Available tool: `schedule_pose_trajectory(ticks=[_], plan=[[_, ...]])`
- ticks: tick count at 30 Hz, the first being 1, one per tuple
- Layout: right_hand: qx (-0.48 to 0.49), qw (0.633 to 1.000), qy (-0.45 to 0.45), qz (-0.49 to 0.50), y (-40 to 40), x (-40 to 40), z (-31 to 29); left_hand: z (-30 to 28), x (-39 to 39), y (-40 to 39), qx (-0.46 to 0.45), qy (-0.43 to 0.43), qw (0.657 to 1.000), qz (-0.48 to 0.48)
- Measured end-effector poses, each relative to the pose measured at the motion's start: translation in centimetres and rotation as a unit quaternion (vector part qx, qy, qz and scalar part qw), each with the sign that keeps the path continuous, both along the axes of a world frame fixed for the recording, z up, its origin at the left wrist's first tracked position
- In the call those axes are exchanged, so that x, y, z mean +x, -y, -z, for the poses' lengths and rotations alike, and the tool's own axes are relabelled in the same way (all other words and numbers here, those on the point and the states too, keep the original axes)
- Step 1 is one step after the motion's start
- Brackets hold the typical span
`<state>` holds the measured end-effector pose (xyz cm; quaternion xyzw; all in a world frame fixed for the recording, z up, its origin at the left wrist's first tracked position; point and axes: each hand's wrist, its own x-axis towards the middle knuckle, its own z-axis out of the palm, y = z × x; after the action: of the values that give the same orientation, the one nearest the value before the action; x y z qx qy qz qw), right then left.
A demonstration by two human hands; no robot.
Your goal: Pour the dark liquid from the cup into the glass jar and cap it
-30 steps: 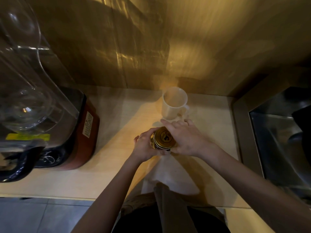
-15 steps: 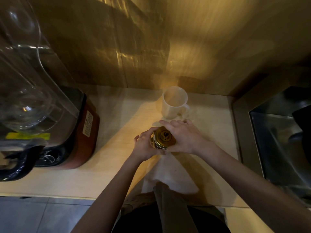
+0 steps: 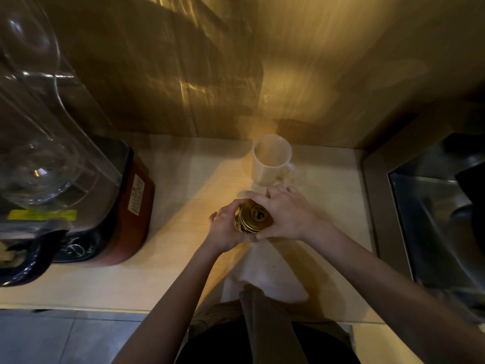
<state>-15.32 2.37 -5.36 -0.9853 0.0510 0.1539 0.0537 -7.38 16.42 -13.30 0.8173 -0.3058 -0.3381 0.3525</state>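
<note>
Pale wooden counter (image 3: 168,282) runs under a brassy, reflective wall, and you stand at its front edge looking down. At far left sits a blender (image 3: 78,206) with a clear pitcher on a red and black base; the pitcher looks empty, though glare makes that hard to confirm. Moving right, your left hand (image 3: 225,229) wraps the side of the glass jar (image 3: 240,223), steadying it above a white cloth (image 3: 262,269) spread on the counter. Sitting on the jar is a gold lid (image 3: 256,216), and your right hand (image 3: 286,216) curls around its rim from the right, so both hands are clamped together on the one object. What the jar holds is mostly hidden by your fingers. Just behind your hands stands the white cup (image 3: 271,160), upright, its inside pale and apparently empty. So the pour looks finished and you seem to be in the capping step; whether the lid is fully tight cannot be told. At far right is a steel sink (image 3: 433,219).
</note>
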Motion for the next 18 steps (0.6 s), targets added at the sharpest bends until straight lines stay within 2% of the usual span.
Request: schedule_pose_trajectory(ticks=[9, 18], plan=[[0.044, 0.998, 0.040, 0.028, 0.4, -0.8, 1.3, -0.3, 0.0, 0.1, -0.007, -0.007, 1.000, -0.006], [0.060, 0.988, 0.101, 0.105, -0.5, -2.0, 2.5, 0.0, -0.3, -0.1, -0.034, 0.004, 0.999, -0.014]])
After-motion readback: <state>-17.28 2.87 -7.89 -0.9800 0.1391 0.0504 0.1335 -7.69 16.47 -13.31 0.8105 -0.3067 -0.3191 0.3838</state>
